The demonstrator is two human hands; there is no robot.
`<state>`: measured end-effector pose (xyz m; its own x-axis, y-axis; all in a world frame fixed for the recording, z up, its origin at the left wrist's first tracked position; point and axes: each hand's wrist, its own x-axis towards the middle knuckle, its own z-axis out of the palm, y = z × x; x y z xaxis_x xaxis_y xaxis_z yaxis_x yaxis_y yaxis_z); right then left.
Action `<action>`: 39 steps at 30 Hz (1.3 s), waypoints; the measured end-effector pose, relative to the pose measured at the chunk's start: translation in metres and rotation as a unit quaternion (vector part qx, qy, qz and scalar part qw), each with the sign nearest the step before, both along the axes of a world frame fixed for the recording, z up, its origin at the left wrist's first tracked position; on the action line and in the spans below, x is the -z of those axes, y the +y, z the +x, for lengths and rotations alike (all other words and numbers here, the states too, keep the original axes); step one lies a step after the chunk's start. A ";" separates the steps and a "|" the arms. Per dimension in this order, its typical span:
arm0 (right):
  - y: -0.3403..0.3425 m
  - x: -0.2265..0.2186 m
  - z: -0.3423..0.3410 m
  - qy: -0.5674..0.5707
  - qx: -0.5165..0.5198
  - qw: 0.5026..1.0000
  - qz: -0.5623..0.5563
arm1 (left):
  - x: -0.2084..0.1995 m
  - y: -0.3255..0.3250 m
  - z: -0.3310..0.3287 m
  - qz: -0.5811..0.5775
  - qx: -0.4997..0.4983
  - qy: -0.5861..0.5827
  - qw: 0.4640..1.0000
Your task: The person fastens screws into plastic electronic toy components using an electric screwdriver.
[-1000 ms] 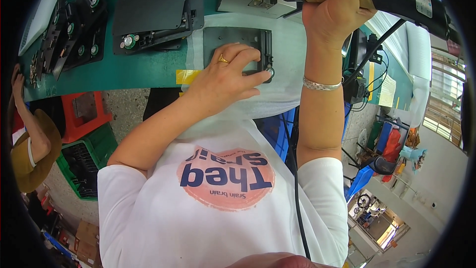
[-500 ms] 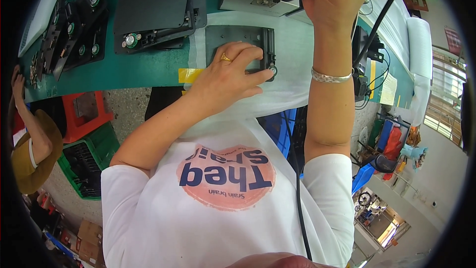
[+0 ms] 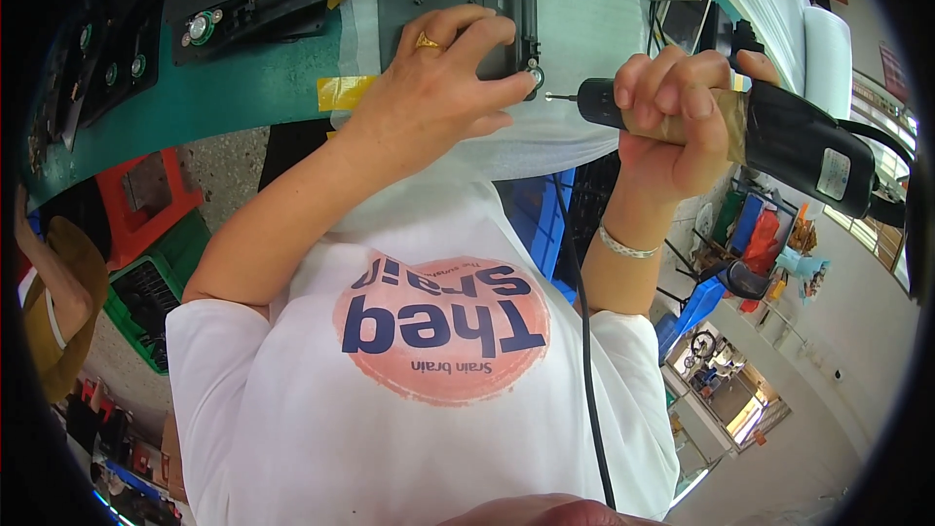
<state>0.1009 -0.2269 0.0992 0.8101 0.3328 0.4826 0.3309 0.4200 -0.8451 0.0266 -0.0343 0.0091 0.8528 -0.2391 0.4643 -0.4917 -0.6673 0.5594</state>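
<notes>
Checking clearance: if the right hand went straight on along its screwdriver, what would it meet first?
Ahead of the right hand, the bit would probably meet the corner of the dark panel, by the left hand; depth is unclear, so either could come first.

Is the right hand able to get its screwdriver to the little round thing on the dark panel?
Probably yes: the right hand holds the screwdriver with its bit toward the round thing, and nothing shows between them. The left hand is right beside it, though, so it might crowd.
</notes>
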 end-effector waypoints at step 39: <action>0.024 0.014 -0.015 -0.031 0.090 0.995 0.012 | -0.002 -0.001 -0.004 -0.007 -0.014 0.018 1.000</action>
